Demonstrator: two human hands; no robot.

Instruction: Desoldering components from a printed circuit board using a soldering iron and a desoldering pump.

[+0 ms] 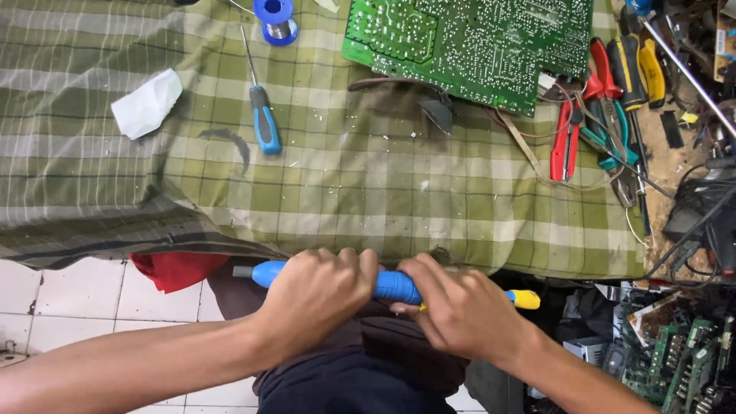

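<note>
I see both hands low centre of frame on blue desoldering pump [395, 285]: left hand [318, 295] fingers wrapped round barrel, right hand [460, 310] fingers closed near yellow end. Looks light, stiff plastic; barrel gives safest hold

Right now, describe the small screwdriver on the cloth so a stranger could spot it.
Start at the green checked cloth covering the bench. Left of the green circuit board, below a blue solder spool, lies the screwdriver: the only blue-handled tool lying alone there.
</note>
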